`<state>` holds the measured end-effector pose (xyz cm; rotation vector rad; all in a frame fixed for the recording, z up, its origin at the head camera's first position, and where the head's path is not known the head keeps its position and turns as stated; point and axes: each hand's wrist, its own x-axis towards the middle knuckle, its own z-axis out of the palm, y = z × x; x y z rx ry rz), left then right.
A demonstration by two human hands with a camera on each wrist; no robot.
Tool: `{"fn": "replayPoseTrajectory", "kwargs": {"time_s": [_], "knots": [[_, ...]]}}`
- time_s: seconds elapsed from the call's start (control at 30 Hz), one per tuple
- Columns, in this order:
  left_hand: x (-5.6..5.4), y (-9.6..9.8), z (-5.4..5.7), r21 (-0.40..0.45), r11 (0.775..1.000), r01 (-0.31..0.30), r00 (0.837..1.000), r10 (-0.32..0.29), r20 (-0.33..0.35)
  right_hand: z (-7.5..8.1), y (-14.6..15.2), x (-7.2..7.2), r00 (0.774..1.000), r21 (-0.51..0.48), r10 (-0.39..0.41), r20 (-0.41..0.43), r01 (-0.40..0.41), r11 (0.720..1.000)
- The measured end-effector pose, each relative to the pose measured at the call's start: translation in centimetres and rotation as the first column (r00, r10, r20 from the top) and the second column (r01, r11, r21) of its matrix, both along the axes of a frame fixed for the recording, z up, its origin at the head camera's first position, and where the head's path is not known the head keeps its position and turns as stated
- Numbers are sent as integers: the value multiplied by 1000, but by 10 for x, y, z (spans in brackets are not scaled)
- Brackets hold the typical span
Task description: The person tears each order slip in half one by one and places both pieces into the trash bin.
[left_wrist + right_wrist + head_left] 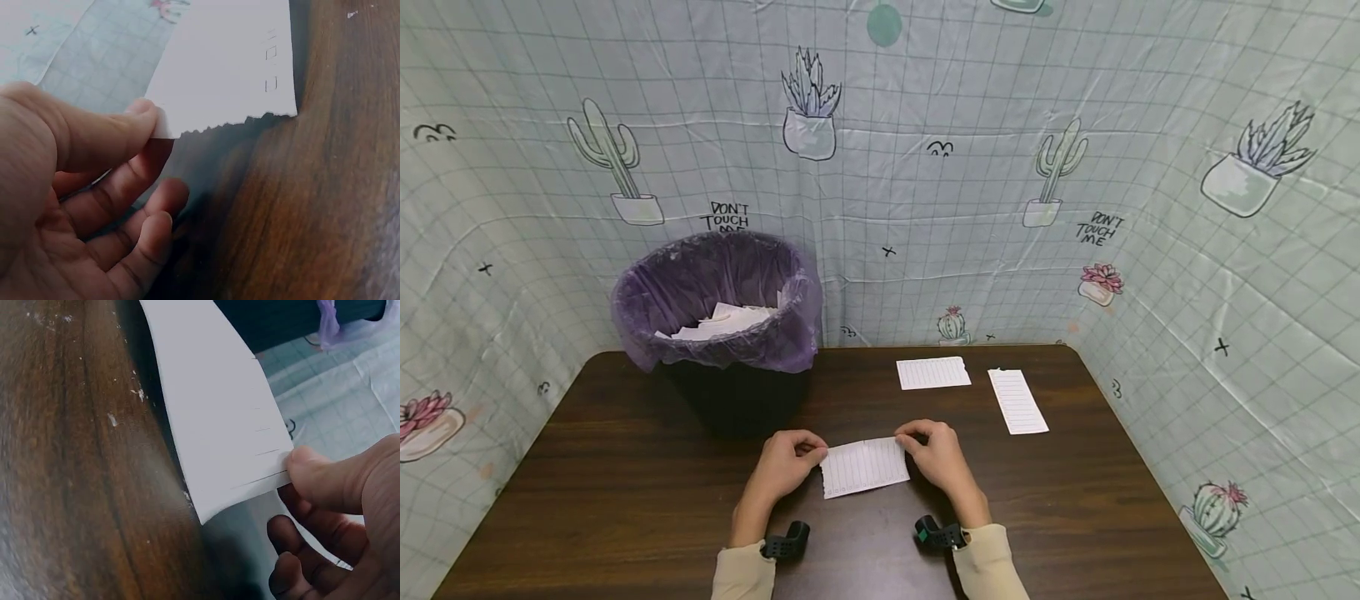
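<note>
A lined sheet of white paper (865,468) spans the gap between both hands, close over the table. My left hand (787,463) pinches its upper left corner between thumb and fingers. At the upper right corner, my right hand (937,457) pinches it the same way. In the left wrist view the paper (231,62) shows a ragged torn edge and small printed boxes along one side. The right wrist view shows the paper (212,412) bending slightly, with a few printed lines near the pinched end.
A black bin (737,400) with a purple liner (805,321) stands at the back left, with torn paper pieces (730,321) inside. Two more lined papers lie on the brown table (625,492): one paper (933,373) at the back, another paper (1018,402) to its right. Patterned cloth (880,208) surrounds the table.
</note>
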<state>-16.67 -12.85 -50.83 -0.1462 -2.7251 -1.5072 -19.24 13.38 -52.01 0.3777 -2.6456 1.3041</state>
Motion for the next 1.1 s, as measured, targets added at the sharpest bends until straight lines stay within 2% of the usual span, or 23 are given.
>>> {"fn": "replayPoseTrajectory", "kwargs": {"time_s": [0.17, 0.33, 0.6, 1.1], "knots": [[1, 1, 1, -6, 1000, -27, 1000, 27, 0, -3, 0, 1, 999, -4, 5, 31, -5, 1000], [3, 1, 1, -3, 999, -33, 999, 33, -22, -5, 0, 2, 999, -37, -11, 48, 13, 999], [2, 1, 0, -10, 999, -44, 999, 44, -16, -5, -1, 3, 995, -54, -36, 91, 41, 998], [2, -1, -3, -9, 999, -54, 998, 54, -13, -7, 2, 1, 995, -73, -40, 88, 46, 996]]}}
